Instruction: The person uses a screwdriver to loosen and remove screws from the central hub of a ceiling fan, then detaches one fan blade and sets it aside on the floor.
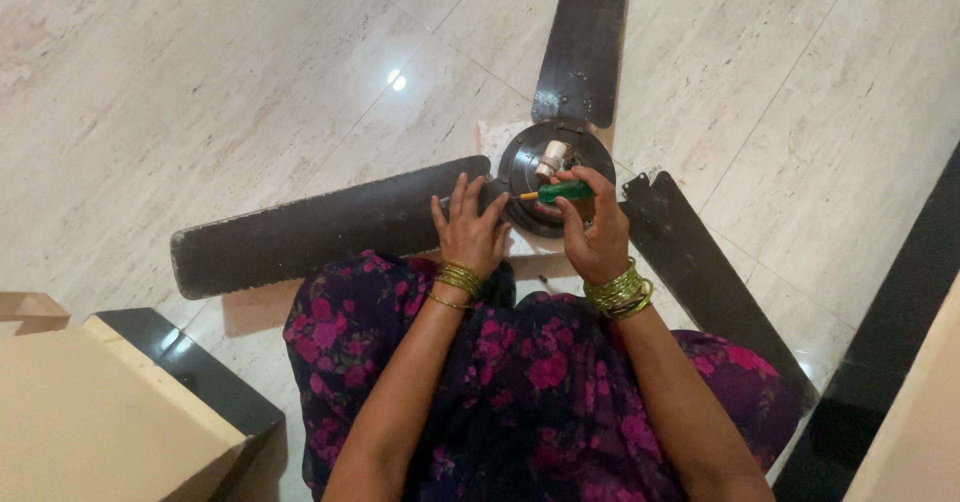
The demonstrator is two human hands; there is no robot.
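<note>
At frame centre, a green screwdriver (562, 191) was gripped by the right hand (595, 227), while the fan blade (320, 227) was pressed by the open left hand (470, 227).

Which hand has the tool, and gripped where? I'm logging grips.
Right hand grips the green screwdriver by its handle; left hand rests flat on the fan blade.

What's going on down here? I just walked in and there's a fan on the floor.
A person sits on the marble floor over a dark three-bladed ceiling fan. The right hand holds a green-handled screwdriver at the motor hub, tip pointing left. The left hand presses flat where a blade meets the hub.
</note>
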